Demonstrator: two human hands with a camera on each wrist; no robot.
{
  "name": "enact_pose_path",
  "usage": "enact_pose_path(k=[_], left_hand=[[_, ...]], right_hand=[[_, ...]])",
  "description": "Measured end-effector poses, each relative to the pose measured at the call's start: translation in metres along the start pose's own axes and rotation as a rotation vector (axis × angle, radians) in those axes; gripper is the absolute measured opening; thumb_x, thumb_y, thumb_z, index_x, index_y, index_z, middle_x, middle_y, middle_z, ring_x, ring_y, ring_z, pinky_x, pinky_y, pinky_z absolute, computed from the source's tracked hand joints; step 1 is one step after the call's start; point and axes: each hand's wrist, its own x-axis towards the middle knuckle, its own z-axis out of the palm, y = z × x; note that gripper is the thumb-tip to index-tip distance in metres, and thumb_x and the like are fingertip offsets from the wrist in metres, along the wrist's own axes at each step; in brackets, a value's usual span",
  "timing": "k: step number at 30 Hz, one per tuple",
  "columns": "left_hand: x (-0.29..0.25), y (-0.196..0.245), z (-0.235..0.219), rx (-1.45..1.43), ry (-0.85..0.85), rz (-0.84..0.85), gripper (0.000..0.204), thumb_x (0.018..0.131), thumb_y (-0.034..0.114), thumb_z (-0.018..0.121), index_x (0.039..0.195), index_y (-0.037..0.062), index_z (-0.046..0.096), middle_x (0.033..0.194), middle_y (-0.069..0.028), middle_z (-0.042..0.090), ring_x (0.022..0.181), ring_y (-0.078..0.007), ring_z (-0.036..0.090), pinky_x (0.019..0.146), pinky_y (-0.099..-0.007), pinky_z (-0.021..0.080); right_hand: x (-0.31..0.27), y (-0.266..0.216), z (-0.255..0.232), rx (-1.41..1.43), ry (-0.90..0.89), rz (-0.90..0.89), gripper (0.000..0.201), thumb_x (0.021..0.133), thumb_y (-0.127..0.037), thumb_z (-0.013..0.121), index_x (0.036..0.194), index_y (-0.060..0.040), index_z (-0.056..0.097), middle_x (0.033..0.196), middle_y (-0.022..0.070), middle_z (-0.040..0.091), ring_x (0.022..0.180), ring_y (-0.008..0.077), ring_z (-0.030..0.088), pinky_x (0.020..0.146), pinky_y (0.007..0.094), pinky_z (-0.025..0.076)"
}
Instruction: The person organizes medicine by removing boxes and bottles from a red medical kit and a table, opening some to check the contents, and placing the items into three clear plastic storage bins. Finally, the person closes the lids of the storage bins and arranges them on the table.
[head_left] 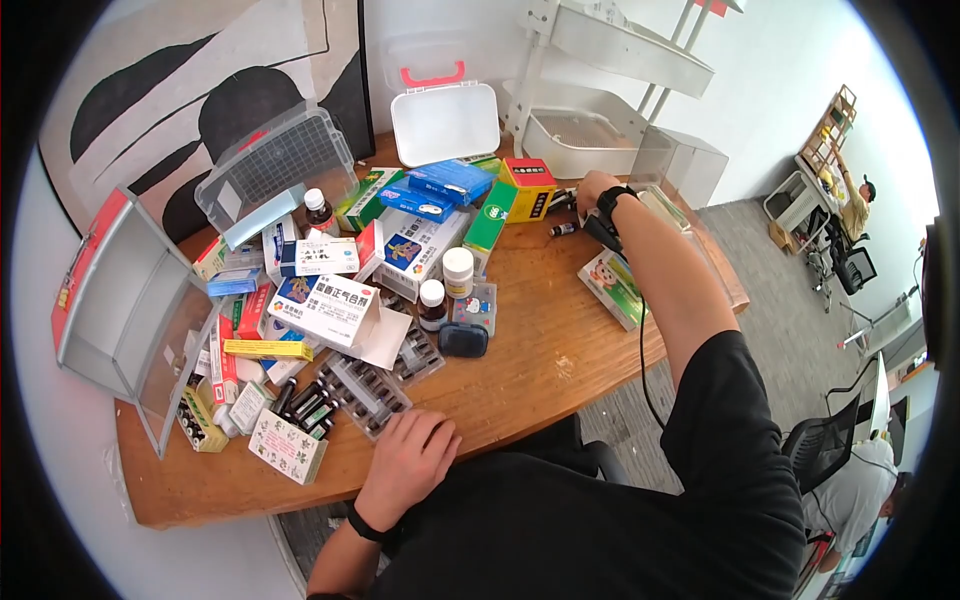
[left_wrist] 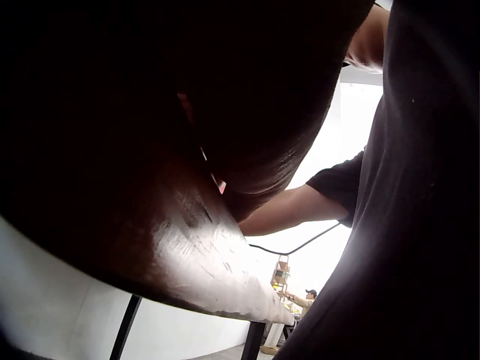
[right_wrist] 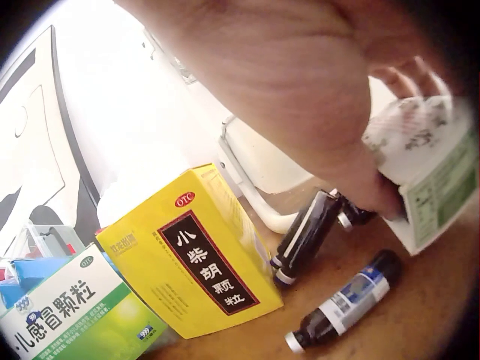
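In the head view, my left hand (head_left: pixel 408 462) rests at the table's front edge, fingers loosely bent. Right by its fingertips is a plastic blister tray (head_left: pixel 362 392) of dark vials. My right hand (head_left: pixel 598 192) is stretched out to the far right side of the table. Seen from the right wrist, its thumb lies along the edge of a white and green box (right_wrist: pixel 442 176) with a plant print, and its fingers wrap the far side. Dark vials (right_wrist: pixel 306 234) lie beside the thumb, and a labelled vial (right_wrist: pixel 346 301) lies below. The left wrist view is mostly dark.
A yellow medicine box (right_wrist: pixel 191 251) stands left of the right hand. Medicine boxes, bottles (head_left: pixel 432 303) and an open clear case (head_left: pixel 130 320) crowd the table's left. A cartoon-printed box (head_left: pixel 612 287) lies near the right forearm, by a black cable (head_left: pixel 645 375). A white rack (head_left: pixel 585 130) stands behind.
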Motion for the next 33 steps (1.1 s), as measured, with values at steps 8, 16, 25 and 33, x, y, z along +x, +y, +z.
enact_pose_path(k=[8, 16, 25, 33], left_hand=[[0.0, 0.0, 0.001, -0.015, 0.01, -0.012, 0.028, 0.085, 0.009, 0.087, 0.108, 0.0033, 0.071, 0.11, -0.0106, 0.067, 0.1, -0.0327, 0.067, 0.086, -0.0451, 0.054], [-0.002, -0.002, 0.001, -0.001, -0.005, -0.005, 0.024, 0.09, 0.011, 0.083, 0.109, 0.0021, 0.071, 0.111, -0.011, 0.068, 0.103, -0.0311, 0.067, 0.09, -0.0444, 0.055], [0.0, -0.002, 0.001, -0.032, -0.002, -0.009, 0.028, 0.086, 0.01, 0.087, 0.108, 0.0032, 0.071, 0.11, -0.0107, 0.068, 0.101, -0.0329, 0.067, 0.087, -0.0451, 0.054], [-0.001, -0.003, 0.0, -0.027, -0.038, -0.006, 0.027, 0.089, 0.011, 0.084, 0.111, 0.0007, 0.072, 0.113, -0.0119, 0.068, 0.104, -0.0318, 0.067, 0.091, -0.0449, 0.054]], right_hand=[[-0.001, 0.012, -0.018, 0.041, 0.063, -0.111, 0.052, 0.067, -0.039, 0.097, 0.103, -0.0022, 0.087, 0.113, 0.0209, 0.082, 0.104, 0.0349, 0.08, 0.092, 0.0449, 0.064], [-0.022, 0.024, -0.034, 0.095, 0.058, -0.146, 0.056, 0.068, -0.037, 0.096, 0.108, 0.0004, 0.084, 0.111, 0.0218, 0.082, 0.099, 0.0345, 0.079, 0.086, 0.0449, 0.064], [-0.05, 0.035, -0.053, 0.298, 0.046, -0.14, 0.058, 0.072, -0.043, 0.094, 0.109, 0.0006, 0.084, 0.111, 0.0197, 0.081, 0.094, 0.034, 0.078, 0.081, 0.047, 0.062], [-0.101, 0.022, -0.077, 0.428, -0.069, -0.184, 0.098, 0.076, -0.021, 0.094, 0.163, -0.01, 0.051, 0.138, 0.0248, 0.07, 0.113, 0.0378, 0.074, 0.085, 0.0478, 0.065]])
